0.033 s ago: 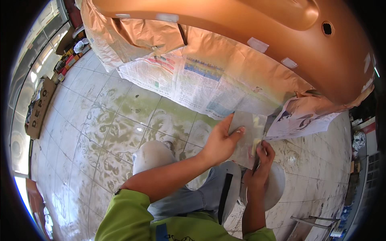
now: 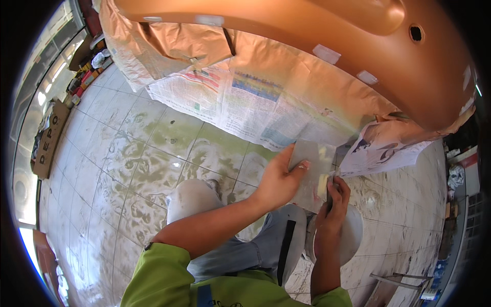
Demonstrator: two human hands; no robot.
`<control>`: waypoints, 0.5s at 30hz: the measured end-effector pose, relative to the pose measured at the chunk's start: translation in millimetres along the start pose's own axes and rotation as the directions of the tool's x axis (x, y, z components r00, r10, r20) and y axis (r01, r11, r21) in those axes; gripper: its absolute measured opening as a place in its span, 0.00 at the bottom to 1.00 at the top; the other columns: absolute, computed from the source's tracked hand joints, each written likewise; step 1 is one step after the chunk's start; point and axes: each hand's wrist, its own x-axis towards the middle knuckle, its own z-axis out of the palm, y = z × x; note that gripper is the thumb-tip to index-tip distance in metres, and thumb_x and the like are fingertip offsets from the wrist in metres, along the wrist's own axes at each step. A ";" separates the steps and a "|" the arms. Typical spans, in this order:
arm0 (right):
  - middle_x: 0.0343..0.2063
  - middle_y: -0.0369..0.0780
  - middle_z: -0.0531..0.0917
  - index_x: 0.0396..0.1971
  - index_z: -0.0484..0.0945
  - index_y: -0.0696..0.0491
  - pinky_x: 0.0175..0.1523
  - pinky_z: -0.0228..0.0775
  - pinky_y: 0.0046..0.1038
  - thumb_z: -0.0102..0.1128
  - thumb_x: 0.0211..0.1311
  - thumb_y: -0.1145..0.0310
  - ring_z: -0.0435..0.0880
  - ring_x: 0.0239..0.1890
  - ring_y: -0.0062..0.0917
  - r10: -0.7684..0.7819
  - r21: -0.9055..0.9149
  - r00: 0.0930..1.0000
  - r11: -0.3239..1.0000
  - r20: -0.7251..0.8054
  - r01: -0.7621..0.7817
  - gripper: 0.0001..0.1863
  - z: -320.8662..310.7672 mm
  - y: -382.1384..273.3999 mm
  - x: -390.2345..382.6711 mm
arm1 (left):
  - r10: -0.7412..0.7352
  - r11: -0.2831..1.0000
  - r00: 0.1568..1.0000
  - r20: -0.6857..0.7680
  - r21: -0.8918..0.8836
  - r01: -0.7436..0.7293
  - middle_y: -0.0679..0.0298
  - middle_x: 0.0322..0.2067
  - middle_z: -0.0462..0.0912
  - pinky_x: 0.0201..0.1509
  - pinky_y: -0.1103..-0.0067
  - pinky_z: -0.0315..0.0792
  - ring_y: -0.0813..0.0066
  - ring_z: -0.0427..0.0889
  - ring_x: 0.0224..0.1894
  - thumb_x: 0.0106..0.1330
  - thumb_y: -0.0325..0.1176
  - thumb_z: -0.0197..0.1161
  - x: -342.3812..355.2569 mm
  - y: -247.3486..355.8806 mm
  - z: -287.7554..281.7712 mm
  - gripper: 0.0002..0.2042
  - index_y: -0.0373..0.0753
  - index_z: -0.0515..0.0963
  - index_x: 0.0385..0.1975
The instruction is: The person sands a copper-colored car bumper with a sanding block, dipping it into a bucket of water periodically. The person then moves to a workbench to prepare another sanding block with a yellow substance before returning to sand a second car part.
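Note:
My left hand grips a flat, greyish see-through board, thumb on top and fingers underneath. Streaks of pale yellow putty lie along the board's right side, with a small reddish smear near its lower end. At that right edge, my right hand is closed around a thin, dark putty spreader, mostly hidden by the fingers. Beyond both hands curves an orange car bumper, with pale putty patches along its lower edge.
Orange-dusted masking newspaper hangs below the bumper, and a loose sheet droops at right. Green-stained tiles lie below. A cardboard box stands at the left wall; a metal-framed stand is at lower right.
My right hand has shifted slightly along the board's right edge, with the spreader now more upright. More of the yellow putty streak shows. My left hand stays nearly still.

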 end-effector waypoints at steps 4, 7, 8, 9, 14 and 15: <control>0.58 0.47 0.77 0.51 0.85 0.55 0.69 0.67 0.42 0.52 0.37 0.90 0.75 0.63 0.46 0.093 -0.181 0.995 0.980 0.042 -0.084 0.35 -27.6 18.2 -3.1 | 0.096 0.828 0.990 0.103 0.544 -0.137 0.52 0.33 0.85 0.38 0.72 0.77 0.62 0.86 0.32 0.73 0.28 0.61 -10.8 7.0 0.2 0.18 0.34 0.72 0.61; 0.55 0.46 0.80 0.51 0.86 0.53 0.67 0.68 0.42 0.53 0.37 0.89 0.78 0.60 0.45 -0.017 -0.091 0.999 0.996 0.042 0.021 0.35 -18.7 -3.4 -7.9 | 0.242 0.656 0.944 0.225 0.679 -0.330 0.46 0.25 0.81 0.28 0.66 0.74 0.49 0.84 0.25 0.73 0.28 0.61 -22.1 -14.8 5.0 0.17 0.36 0.73 0.60; 0.55 0.46 0.80 0.51 0.86 0.53 0.67 0.68 0.42 0.53 0.37 0.89 0.78 0.60 0.45 -0.045 -0.078 0.996 0.996 0.080 0.051 0.35 -12.9 -8.7 -13.0 | 0.297 0.651 0.918 0.264 0.647 -0.397 0.45 0.23 0.80 0.25 0.65 0.73 0.45 0.83 0.24 0.72 0.28 0.61 -23.6 -20.9 8.7 0.17 0.36 0.74 0.59; 0.54 0.45 0.81 0.51 0.87 0.52 0.66 0.69 0.43 0.55 0.38 0.87 0.78 0.60 0.45 -0.022 0.056 0.998 0.998 0.064 0.019 0.34 2.0 -6.0 -26.0 | 0.256 0.653 0.938 0.234 0.674 -0.346 0.46 0.21 0.79 0.26 0.63 0.74 0.45 0.83 0.23 0.72 0.28 0.60 -24.2 -22.9 6.5 0.17 0.37 0.73 0.59; 0.55 0.45 0.80 0.51 0.87 0.47 0.67 0.67 0.44 0.56 0.39 0.86 0.76 0.61 0.47 -0.025 0.119 0.963 0.993 0.269 -0.007 0.34 5.9 -6.1 -46.4 | 0.274 0.741 0.958 0.080 0.618 -0.263 0.52 0.18 0.80 0.25 0.66 0.74 0.48 0.83 0.22 0.72 0.26 0.59 -9.6 1.1 1.5 0.15 0.37 0.73 0.57; 0.56 0.45 0.79 0.51 0.87 0.47 0.67 0.67 0.45 0.57 0.38 0.86 0.76 0.62 0.48 -0.032 0.145 0.972 0.989 0.231 -0.002 0.35 3.9 -9.8 -48.2 | 0.365 0.693 0.927 0.088 0.639 -0.334 0.55 0.18 0.80 0.24 0.72 0.73 0.58 0.83 0.18 0.73 0.27 0.60 -8.1 1.7 1.3 0.14 0.35 0.73 0.56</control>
